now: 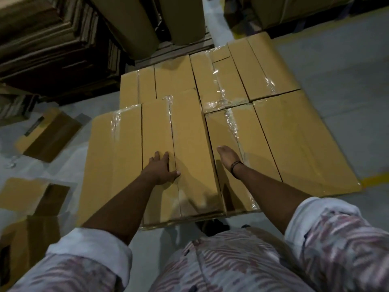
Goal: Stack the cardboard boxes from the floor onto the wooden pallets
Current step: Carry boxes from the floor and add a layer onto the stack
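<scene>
The left hand [161, 169] lies flat, fingers spread, across the seam of 2 stacked boxes. The right hand [228, 159] rests edge-on with straight fingers on the next box to the right. Neither grips anything. The middle box [193, 140] between them runs lengthwise from near to far. The loose boxes [48, 133] on the floor [69, 175] lie left, closer to the left hand. The pallet beneath is hidden.

Warehouse, stacked flat cardboard [52, 49], taped cartons [242, 85], large paper rolls [130, 24], concrete floor [347, 60]
</scene>
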Tool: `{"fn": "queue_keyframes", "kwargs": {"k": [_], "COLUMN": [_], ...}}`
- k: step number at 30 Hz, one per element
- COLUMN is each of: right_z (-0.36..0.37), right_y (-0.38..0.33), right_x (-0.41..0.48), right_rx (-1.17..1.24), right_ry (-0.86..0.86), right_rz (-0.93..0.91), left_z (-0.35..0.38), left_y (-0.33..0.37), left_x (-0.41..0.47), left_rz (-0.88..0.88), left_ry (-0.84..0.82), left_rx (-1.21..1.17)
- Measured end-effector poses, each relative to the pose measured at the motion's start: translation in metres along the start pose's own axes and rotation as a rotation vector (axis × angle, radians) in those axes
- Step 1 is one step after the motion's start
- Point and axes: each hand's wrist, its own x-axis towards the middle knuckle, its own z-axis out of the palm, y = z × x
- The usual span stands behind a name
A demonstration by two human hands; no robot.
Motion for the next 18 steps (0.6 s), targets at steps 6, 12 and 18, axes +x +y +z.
{"fn": "queue_keyframes", "kwargs": {"k": [6, 12, 18], "right_z": [0.018, 0.057, 0.061], "right_y": [-0.036, -0.069, -0.077], "right_x": [0.036, 0.057, 0.076], "right_rx": [0.117, 0.13, -0.108], "right_ry": [0.149, 0.258, 0.044], "right_rz": [0.034, 0.047, 0.07], "left_z": [-0.033, -0.049, -0.038], "left_y": [-0.005, -0.022, -0.034], "left_x": [0.04, 0.072, 0.082], "left_rz": [0.164, 0.251, 0.256], "left_ry": [0.067, 0.079, 0.17], "left_rx": [0.124, 0.194, 0.262]}}
